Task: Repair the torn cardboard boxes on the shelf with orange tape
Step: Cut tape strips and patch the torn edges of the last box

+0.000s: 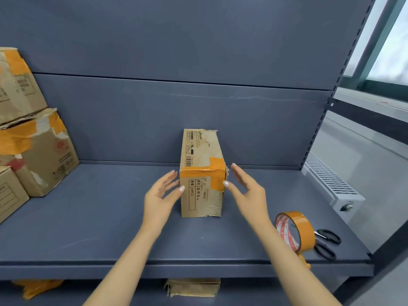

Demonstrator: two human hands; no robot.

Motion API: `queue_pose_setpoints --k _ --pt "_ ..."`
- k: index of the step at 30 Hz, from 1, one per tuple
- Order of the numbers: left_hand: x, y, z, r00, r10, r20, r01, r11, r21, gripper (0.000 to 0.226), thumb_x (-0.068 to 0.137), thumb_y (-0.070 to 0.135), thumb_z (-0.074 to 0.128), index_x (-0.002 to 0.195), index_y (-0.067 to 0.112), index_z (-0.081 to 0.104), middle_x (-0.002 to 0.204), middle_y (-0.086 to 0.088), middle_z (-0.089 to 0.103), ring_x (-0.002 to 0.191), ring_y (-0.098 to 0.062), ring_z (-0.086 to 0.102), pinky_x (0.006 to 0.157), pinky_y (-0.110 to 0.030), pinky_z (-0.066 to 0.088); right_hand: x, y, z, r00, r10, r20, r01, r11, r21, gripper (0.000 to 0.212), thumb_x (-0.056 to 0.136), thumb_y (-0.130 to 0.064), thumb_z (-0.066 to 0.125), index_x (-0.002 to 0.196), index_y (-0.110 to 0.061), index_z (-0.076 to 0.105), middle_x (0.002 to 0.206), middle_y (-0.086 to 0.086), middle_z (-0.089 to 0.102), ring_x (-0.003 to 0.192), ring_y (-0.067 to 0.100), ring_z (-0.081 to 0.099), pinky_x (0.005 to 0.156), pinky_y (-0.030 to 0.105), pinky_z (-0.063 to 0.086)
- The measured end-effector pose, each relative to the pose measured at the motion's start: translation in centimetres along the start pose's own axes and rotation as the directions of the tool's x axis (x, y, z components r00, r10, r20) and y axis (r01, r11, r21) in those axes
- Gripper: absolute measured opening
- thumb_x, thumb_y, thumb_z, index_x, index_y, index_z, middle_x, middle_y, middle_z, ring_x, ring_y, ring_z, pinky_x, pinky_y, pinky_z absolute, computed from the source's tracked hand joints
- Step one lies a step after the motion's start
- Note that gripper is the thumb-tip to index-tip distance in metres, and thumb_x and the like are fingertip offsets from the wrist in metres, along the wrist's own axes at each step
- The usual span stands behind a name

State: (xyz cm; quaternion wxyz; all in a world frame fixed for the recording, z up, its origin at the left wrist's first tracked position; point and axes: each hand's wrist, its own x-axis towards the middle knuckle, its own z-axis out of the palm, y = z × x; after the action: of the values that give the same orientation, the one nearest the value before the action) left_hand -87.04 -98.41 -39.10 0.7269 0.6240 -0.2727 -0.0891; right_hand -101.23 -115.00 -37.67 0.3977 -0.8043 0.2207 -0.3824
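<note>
Box [202,173], centre frame on shelf [88,228], orange-taped at top corner. Left hand [162,193] and right hand [245,188] flank it, grips open, holding nothing; likely about to grasp. Tape roll [295,230] lower right.

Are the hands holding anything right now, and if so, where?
Nothing is held. The left hand and right hand are open on either side of the taped box.

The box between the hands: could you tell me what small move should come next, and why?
Probably close both hands on the box and turn it to check its other sides. The left hand and right hand flank it, open, holding nothing; orange tape already wraps its near top corner, while its bottom edge looks ragged. The roll lies idle.
</note>
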Motion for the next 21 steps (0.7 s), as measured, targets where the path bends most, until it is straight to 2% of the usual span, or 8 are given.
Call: queue_pose_setpoints --k 2,5,7,9,12,14,17,21 --pt "-1.1 -1.5 0.3 0.997 -0.080 -0.004 0.080 0.997 -0.010 0.050 0.083 0.006 0.071 0.128 0.019 0.055 0.119 0.013 0.063 0.107 0.002 0.061 0.082 -0.008 0.049 -1.5 0.8 0.7 0.991 0.131 0.032 -0.134 0.986 0.104 0.058 0.089 -0.029 0.068 0.143 -0.025 0.046 0.141 -0.011 0.050 0.127 0.002 0.048 0.100 0.009 0.036" --pt "-2.5 -3.4 0.7 0.985 -0.171 0.005 0.171 0.985 0.007 0.045 0.085 0.007 0.069 0.127 0.018 0.056 0.118 0.010 0.065 0.107 0.002 0.061 0.085 -0.010 0.050 -3.4 2.2 2.1 0.961 0.253 0.114 -0.270 0.947 0.173 0.055 0.093 -0.024 0.064 0.144 -0.020 0.046 0.142 -0.005 0.052 0.127 0.005 0.051 0.100 0.011 0.039" --pt "-3.1 -4.3 0.8 0.979 -0.202 0.009 0.201 0.979 0.041 0.038 0.087 0.005 0.067 0.122 0.017 0.060 0.117 0.006 0.067 0.108 -0.001 0.061 0.095 -0.020 0.049 -4.0 2.7 2.8 0.948 0.272 0.166 -0.300 0.936 0.183 0.050 0.094 -0.019 0.062 0.142 -0.018 0.048 0.136 -0.007 0.056 0.115 -0.008 0.054 0.096 0.005 0.040" --pt "-3.4 -4.6 0.8 0.976 -0.217 0.006 0.216 0.974 0.065 0.034 0.088 0.003 0.066 0.119 0.015 0.063 0.115 0.003 0.068 0.107 -0.004 0.061 0.100 -0.025 0.047 -4.6 3.0 3.6 0.939 0.271 0.210 -0.304 0.941 0.147 0.046 0.095 -0.016 0.061 0.139 -0.023 0.051 0.127 -0.016 0.059 0.105 -0.017 0.054 0.099 0.010 0.042" --pt "-3.4 -4.8 0.9 0.979 -0.201 -0.016 0.202 0.977 0.063 0.028 0.087 0.001 0.065 0.112 0.016 0.065 0.111 0.003 0.069 0.105 -0.005 0.063 0.096 -0.022 0.048 -5.1 3.3 4.2 0.947 0.260 0.190 -0.280 0.955 0.092 0.045 0.094 -0.014 0.063 0.136 -0.026 0.055 0.120 -0.021 0.061 0.109 -0.009 0.057 0.097 0.009 0.042" --pt "-3.7 -4.8 1.0 0.984 -0.172 -0.036 0.174 0.982 0.070 0.024 0.087 0.003 0.066 0.107 0.018 0.067 0.109 0.004 0.070 0.105 -0.007 0.064 0.095 -0.023 0.051 -5.3 3.4 4.0 0.951 0.264 0.159 -0.279 0.957 0.084 0.043 0.093 -0.013 0.064 0.134 -0.025 0.058 0.119 -0.020 0.063 0.109 -0.007 0.059 0.100 0.015 0.045" --pt "-4.3 -4.6 1.1 0.991 -0.118 -0.056 0.122 0.990 0.068 0.027 0.087 0.007 0.067 0.113 0.015 0.067 0.114 0.005 0.069 0.109 -0.005 0.063 0.102 -0.033 0.048 -5.8 3.0 3.6 0.957 0.258 0.132 -0.269 0.960 0.076 0.044 0.093 -0.012 0.063 0.133 -0.030 0.056 0.115 -0.027 0.060 0.098 -0.020 0.055 0.102 0.017 0.043" --pt "-5.4 -2.6 1.5 0.999 -0.005 -0.037 0.006 0.999 0.036 0.040 0.085 0.010 0.068 0.123 0.022 0.062 0.123 0.010 0.065 0.119 -0.004 0.057 0.107 -0.031 0.043 -6.5 1.9 3.0 0.985 0.134 0.108 -0.148 0.980 0.131 0.053 0.091 -0.012 0.067 0.133 -0.039 0.050 0.126 -0.028 0.058 0.118 -0.013 0.051 0.104 0.011 0.039"
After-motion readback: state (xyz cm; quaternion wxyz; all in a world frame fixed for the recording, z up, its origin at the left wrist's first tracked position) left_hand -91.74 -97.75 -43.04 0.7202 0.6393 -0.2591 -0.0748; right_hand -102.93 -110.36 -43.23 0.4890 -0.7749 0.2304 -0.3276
